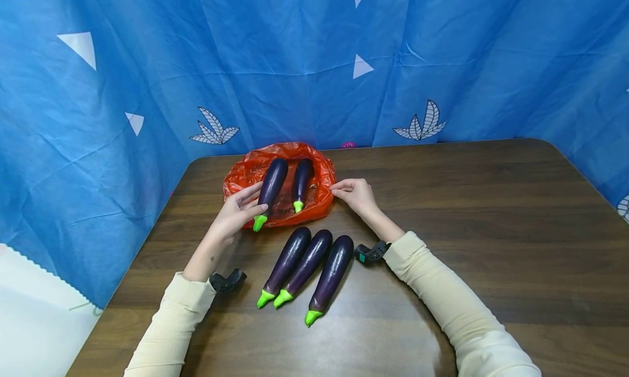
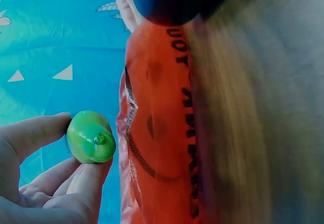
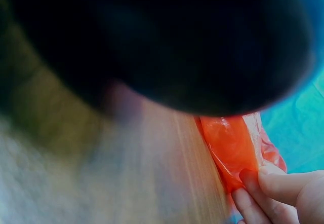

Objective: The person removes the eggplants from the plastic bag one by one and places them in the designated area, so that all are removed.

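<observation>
In the head view my left hand (image 1: 242, 209) grips a dark purple eggplant (image 1: 272, 183) near its green stem end, over the left part of an open red plastic bag (image 1: 321, 208). The left wrist view shows the green cap (image 2: 91, 137) between thumb and fingers. A second eggplant (image 1: 301, 180) lies inside the bag. At the bag's right rim, my right hand (image 1: 357, 196) pinches the plastic (image 3: 230, 145) between thumb and fingers. Nearer me, three more eggplants lie side by side on the table, the rightmost eggplant (image 1: 335, 273) slightly apart.
The brown wooden table (image 1: 472, 219) reaches back to a blue patterned curtain (image 1: 304, 66). A white sheet-like thing (image 1: 39, 317) hangs at the lower left. Black bands with mounts sit on both wrists. Large dark blurred shapes block much of the right wrist view.
</observation>
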### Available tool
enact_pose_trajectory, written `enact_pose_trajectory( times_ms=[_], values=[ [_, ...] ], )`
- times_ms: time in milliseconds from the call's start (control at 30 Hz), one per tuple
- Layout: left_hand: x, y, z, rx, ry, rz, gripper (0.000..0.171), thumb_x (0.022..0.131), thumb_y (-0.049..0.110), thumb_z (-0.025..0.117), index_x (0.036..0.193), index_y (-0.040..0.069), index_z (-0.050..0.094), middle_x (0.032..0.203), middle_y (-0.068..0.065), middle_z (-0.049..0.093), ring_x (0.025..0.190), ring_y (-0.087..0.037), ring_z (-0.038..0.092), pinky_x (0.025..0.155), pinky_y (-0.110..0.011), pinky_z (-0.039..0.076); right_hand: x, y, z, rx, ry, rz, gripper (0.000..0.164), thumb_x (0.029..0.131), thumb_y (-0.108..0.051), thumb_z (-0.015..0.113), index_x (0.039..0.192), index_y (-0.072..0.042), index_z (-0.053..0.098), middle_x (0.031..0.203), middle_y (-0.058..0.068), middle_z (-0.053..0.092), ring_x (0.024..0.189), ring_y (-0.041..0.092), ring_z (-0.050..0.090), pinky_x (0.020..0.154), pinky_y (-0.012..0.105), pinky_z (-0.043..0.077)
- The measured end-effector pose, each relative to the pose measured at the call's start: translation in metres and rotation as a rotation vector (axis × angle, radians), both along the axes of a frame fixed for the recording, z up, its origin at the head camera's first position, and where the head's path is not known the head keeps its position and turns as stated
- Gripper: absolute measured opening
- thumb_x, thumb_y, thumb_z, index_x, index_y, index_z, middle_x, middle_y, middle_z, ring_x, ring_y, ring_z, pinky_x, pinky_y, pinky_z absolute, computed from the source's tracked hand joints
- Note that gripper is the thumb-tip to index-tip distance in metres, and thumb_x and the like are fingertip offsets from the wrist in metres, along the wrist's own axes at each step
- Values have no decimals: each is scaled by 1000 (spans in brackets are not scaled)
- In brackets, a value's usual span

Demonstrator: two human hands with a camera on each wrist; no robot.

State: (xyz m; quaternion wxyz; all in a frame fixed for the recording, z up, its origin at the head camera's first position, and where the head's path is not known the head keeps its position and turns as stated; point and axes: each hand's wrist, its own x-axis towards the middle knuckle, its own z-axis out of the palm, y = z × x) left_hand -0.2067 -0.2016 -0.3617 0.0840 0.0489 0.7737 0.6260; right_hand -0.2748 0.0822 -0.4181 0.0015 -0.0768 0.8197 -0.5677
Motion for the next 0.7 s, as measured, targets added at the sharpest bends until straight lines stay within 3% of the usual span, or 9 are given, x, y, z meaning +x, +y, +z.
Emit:
enact_pose_trajectory(
  times_ms=[333,700],
  values=[
    [40,-13,-5,38,-22,-58,61,89,0,60,144,0,33,142,-24,35,126,-37,38,87,-29,45,0,-2,0,-15,-13,11,14,86,-11,69,96,-1,73,98,10,69,94,21,64,85,33,49],
    [68,-27,-18,61,-25,-158,62,88,-3,61,143,-4,32,141,-27,34,121,-29,46,87,-30,46,-1,0,-1,8,23,-4,15,85,-11,70,95,-1,74,96,10,70,93,20,65,80,32,49]
  ],
)
